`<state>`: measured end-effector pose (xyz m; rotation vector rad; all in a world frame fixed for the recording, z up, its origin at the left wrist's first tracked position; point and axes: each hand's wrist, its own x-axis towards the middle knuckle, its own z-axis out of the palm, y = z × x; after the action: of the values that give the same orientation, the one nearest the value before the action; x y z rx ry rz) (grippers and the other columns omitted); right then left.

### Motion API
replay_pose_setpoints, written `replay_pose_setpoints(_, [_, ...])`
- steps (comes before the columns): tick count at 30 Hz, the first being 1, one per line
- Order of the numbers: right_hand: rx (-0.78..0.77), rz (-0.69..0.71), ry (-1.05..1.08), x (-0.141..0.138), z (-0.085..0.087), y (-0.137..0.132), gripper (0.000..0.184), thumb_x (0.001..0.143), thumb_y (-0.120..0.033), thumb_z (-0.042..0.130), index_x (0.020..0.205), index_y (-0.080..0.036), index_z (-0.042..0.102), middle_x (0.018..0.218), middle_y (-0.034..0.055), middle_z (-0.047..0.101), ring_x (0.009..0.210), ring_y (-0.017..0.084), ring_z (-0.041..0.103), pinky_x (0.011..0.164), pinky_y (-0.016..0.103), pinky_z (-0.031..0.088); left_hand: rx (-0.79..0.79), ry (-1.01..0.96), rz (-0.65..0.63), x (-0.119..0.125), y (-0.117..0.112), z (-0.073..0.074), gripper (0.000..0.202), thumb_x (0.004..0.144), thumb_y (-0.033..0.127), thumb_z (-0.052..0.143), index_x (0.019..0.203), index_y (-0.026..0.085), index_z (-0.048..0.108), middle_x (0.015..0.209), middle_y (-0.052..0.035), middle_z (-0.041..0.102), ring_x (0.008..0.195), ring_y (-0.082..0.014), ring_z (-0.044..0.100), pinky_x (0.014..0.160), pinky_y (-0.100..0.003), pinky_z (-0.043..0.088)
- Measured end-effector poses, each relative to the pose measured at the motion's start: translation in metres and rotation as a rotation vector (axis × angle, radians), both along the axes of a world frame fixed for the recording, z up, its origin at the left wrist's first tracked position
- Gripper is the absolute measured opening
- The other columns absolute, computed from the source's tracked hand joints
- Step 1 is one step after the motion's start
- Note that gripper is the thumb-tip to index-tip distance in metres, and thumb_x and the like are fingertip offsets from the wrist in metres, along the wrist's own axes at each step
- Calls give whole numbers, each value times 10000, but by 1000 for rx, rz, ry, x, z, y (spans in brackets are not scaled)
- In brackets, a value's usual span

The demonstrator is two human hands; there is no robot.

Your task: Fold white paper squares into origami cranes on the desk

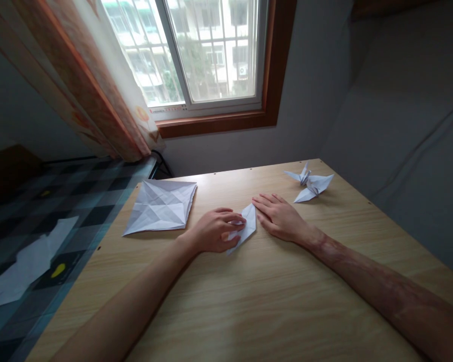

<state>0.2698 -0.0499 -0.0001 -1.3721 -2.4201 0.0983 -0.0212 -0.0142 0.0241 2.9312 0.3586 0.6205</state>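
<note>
A small folded piece of white paper (251, 221) lies on the wooden table in front of me. My left hand (219, 230) rests over its left part, fingers curved and thumb on the lower edge, so it grips the paper and hides some of it. On the other side, my right hand (279, 216) lies flat with its fingers stretched out. Its fingertips reach the paper's upper right corner, and nothing is held in it. Beyond the right hand sit two folded paper cranes (312, 189), close together.
A stack of creased square paper sheets (162, 206) lies at the table's back left. White paper scraps (33, 261) are on the checkered cloth (86, 201) left of the table (219, 311). Behind stand a window (215, 50) and an orange curtain (79, 65).
</note>
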Motion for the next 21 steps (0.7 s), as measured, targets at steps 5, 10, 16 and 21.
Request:
replay_pose_setpoints(5, [78, -38, 52, 2, -5, 1, 545, 1069, -359, 556, 1577, -168, 609, 1646, 149, 593, 1548, 350, 515, 1331, 581, 321, -8, 79, 109, 0, 0, 8, 471, 918, 528, 776, 1276, 222, 783, 1326, -120, 803, 1190, -313, 774, 1102, -468, 588])
replay_pose_setpoints(10, [83, -31, 89, 2, -7, 1, 523, 1053, -341, 575, 1546, -180, 638, 1625, 158, 610, 1536, 360, 519, 1323, 600, 330, 6, 136, 133, -2, 2, 13, 304, 978, 345, 692, 1234, 211, 790, 1276, -102, 816, 1114, -278, 791, 985, -385, 633])
replay_pose_setpoints(16, [77, 83, 105, 3, -5, 1, 532, 1054, -347, 596, 1564, -195, 604, 1641, 149, 597, 1554, 334, 510, 1328, 587, 319, 48, 121, 128, -7, 6, 9, 292, 936, 226, 635, 1178, 228, 800, 1189, -96, 829, 981, -233, 812, 889, -315, 634])
replay_pose_setpoints(21, [98, 137, 133, 2, -3, 0, 507, 1049, -336, 626, 1539, -211, 597, 1544, 140, 674, 1494, 319, 570, 1325, 569, 329, -25, 100, 205, -6, 4, 11, 306, 964, 232, 595, 1207, 219, 779, 1123, -92, 835, 912, -217, 796, 787, -287, 598])
